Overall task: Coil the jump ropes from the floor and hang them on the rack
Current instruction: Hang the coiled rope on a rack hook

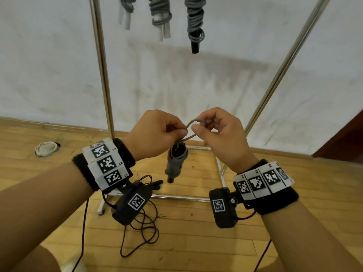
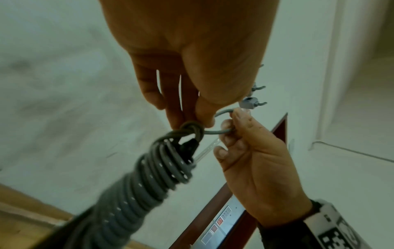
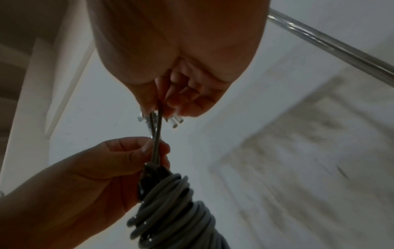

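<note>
The left hand (image 1: 155,132) is pinching the grey loop (image 1: 193,128) that is sticking up from the top of the coiled jump rope (image 1: 176,161), thumb and forefinger closed on the loop's left side just above the knot. The right hand (image 1: 220,134) is pinching the same loop from the right, its other fingers curled in. Both grips are therefore grasping the loop, and the coiled jump rope is hanging below them in mid-air, its grey turns wrapped tightly around dark handles, above the wooden floor (image 1: 196,232) and in front of the rack (image 1: 102,71).

At the far top, three more coiled ropes (image 1: 195,18) are hanging from the rack, two with white handles on the left and one with a black handle on the right. On the floor nearer, a loose dark rope (image 1: 143,228) is lying in slack curves beneath the left wrist. A white round object (image 1: 46,148) is sitting on the floor at far left, by the wall (image 1: 196,85).
</note>
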Demonstrator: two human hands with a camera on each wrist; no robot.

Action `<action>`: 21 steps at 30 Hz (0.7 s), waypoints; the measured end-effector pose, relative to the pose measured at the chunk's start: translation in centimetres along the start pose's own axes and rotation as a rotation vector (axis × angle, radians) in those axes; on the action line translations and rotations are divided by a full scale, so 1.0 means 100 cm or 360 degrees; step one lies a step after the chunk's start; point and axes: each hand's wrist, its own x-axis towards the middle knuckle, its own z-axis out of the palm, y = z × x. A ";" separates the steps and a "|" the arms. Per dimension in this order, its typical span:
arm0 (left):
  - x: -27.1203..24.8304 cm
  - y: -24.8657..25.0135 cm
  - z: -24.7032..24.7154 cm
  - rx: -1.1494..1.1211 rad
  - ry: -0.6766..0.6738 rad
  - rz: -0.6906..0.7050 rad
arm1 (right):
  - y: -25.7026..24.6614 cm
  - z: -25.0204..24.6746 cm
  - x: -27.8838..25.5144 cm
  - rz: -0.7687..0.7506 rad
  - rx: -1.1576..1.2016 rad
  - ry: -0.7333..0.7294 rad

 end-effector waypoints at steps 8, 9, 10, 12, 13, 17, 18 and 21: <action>0.028 0.041 -0.021 0.0176 0.0166 0.0231 | -0.014 -0.017 0.013 0.0200 0.0330 0.0018; 0.035 0.045 -0.023 0.0155 0.0134 0.0213 | -0.018 -0.023 0.019 0.0210 0.0326 0.0006; 0.042 0.050 -0.026 0.0089 0.0091 0.0176 | -0.022 -0.029 0.025 0.0209 0.0311 -0.0007; 0.057 0.059 -0.032 -0.0079 0.0015 0.0095 | -0.032 -0.043 0.038 0.0198 0.0280 -0.0017; 0.065 0.065 -0.035 -0.0146 -0.0007 0.0070 | -0.037 -0.050 0.045 0.0197 0.0280 -0.0006; 0.094 0.091 -0.052 -0.0435 0.0006 0.0045 | -0.057 -0.080 0.072 0.0153 0.0299 0.0087; 0.101 0.098 -0.057 -0.0481 0.0026 0.0047 | -0.063 -0.087 0.079 0.0124 0.0299 0.0105; 0.124 0.118 -0.070 -0.0540 0.0093 0.0064 | -0.081 -0.105 0.104 0.0011 0.0257 0.0158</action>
